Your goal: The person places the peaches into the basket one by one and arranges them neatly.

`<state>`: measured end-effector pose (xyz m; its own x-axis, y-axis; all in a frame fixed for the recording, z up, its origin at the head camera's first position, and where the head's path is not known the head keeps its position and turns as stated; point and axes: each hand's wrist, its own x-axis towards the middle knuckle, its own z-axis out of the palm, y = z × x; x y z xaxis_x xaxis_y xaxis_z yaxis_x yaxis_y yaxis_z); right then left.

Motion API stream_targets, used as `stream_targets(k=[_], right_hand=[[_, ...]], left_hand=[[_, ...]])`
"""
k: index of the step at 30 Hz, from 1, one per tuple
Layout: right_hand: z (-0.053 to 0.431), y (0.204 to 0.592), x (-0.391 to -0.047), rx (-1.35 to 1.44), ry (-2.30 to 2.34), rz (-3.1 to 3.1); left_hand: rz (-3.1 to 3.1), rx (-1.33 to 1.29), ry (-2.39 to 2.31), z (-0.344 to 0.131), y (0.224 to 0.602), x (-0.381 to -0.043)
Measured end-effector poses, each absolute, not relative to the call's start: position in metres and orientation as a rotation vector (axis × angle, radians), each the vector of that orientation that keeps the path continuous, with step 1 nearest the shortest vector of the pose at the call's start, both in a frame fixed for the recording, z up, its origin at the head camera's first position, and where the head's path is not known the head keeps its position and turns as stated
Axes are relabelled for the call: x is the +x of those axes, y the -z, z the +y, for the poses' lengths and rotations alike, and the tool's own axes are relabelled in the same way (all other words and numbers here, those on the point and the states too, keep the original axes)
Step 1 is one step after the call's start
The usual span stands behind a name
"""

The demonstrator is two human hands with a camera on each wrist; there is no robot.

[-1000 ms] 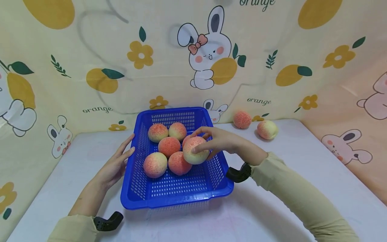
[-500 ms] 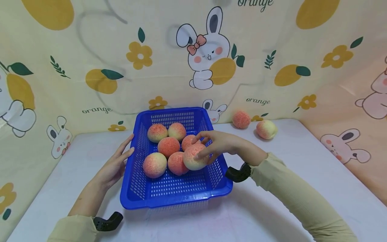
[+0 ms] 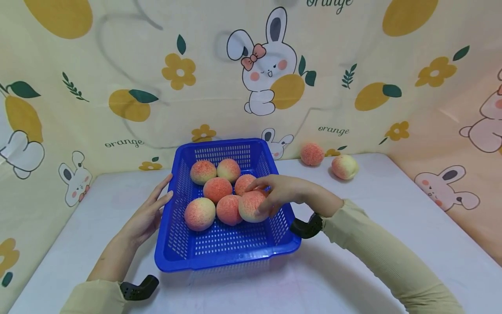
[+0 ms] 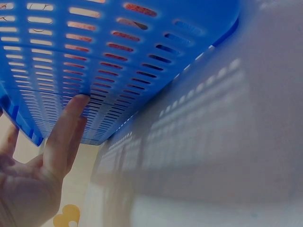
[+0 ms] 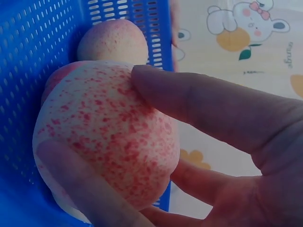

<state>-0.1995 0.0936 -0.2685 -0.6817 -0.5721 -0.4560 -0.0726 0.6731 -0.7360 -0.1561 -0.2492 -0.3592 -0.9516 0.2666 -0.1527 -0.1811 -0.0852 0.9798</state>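
Observation:
A blue plastic basket [image 3: 231,242] with slotted walls stands mid-table, holding several pink-and-cream peaches [image 3: 200,214]. Inside its right half, my right hand [image 3: 289,190] grips a speckled peach [image 3: 251,207] between thumb and fingers. From the right wrist, that peach [image 5: 109,132] fills much of the view, thumb and fingers spread round it, and another peach [image 5: 113,42] lies beyond. My left hand [image 3: 142,221] is at the basket's left side, fingers extended to its rim. Seen from the left wrist, the fingertips of this hand [image 4: 40,179] meet the slotted wall [image 4: 113,71].
Two more peaches lie on the table at the back right: a red one [image 3: 312,154] by the backdrop and a paler one [image 3: 345,167]. A patterned cloth [image 3: 219,100] hangs behind the white table [image 3: 353,244].
My right hand has moved slightly down into the basket with its peach, which now sits lower, beside the peach at front centre. My left hand stays at the basket's side.

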Motion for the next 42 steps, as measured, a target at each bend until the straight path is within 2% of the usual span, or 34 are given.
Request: stream_targets(k=[21,32,42], right_hand=[[0.090,0.271,-0.198,-0.595,0.724,2.288],[0.098,0.270,-0.200,-0.563,0.857,2.169],[0.132,0.271,-0.218,-0.705,1.212,2.106]], left_hand=[[1.919,0.090,-2.097,-0.248,0.359,-0.155],[1.922,0.084,-2.097,-0.249,0.360,-0.155],[1.912,0.095,-2.100,-0.249,0.360,-0.155]])
